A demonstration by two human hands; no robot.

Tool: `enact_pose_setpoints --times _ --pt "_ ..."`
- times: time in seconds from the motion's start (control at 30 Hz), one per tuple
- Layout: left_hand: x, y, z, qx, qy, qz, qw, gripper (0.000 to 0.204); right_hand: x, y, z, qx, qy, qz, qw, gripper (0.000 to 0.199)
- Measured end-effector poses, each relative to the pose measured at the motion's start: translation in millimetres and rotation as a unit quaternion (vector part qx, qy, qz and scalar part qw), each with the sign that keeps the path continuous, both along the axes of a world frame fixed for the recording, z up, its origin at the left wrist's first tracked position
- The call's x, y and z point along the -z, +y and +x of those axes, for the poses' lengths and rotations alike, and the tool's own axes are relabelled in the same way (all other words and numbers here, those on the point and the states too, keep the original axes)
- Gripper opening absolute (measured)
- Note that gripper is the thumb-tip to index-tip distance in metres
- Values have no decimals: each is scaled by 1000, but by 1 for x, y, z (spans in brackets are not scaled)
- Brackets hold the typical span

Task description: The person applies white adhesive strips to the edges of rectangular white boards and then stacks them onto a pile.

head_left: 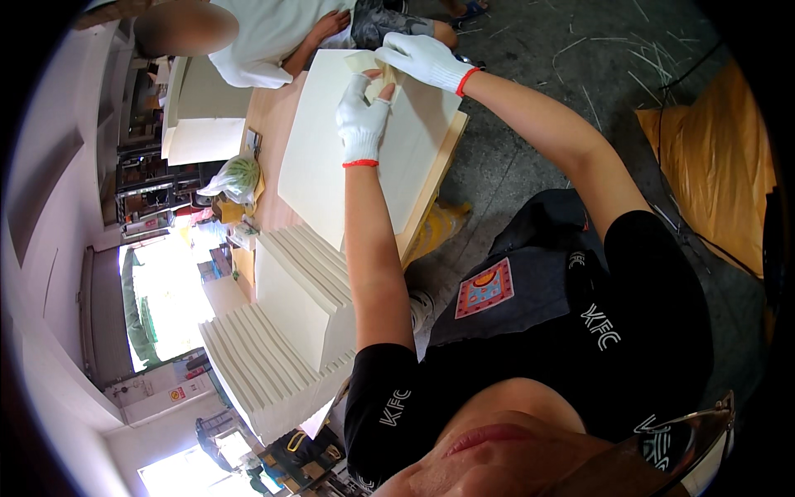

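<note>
Both my hands wear white knit gloves with red cuffs and meet over the far end of a large white sheet (319, 149) on the table. The glove on my left hand (362, 123) leaves the thumb and a fingertip bare. These curl at a small cream-coloured piece, perhaps paper or tape (387, 79). My right hand (422, 62) comes in from the right, its fingers closed over the far edge of that same piece. My palms hide part of it, so its full shape does not show.
Tall stacks of white sheets (265, 356) stand at the near left, close to my left arm. Across the table sits a person in a white shirt (269, 37), beside another white stack (207, 132). A bagged watermelon (240, 178) lies at the left; an orange-brown sack (712, 166) stands right.
</note>
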State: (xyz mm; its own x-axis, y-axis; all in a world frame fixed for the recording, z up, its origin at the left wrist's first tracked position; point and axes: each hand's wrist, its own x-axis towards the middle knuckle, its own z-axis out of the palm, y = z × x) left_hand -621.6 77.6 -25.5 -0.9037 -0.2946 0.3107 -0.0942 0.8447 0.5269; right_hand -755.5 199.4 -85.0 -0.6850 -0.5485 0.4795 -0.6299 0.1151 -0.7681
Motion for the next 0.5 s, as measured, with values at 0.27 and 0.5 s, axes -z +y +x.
enact_pose_setpoints --times 0.27,0.5 --pt "1 6 -1 -35 15 -61 997 39 -2 9 -9 18 26 -39 999 51" --pt "-8 12 8 -52 29 -20 998 33 -18 37 -17 2 249 200 948 38"
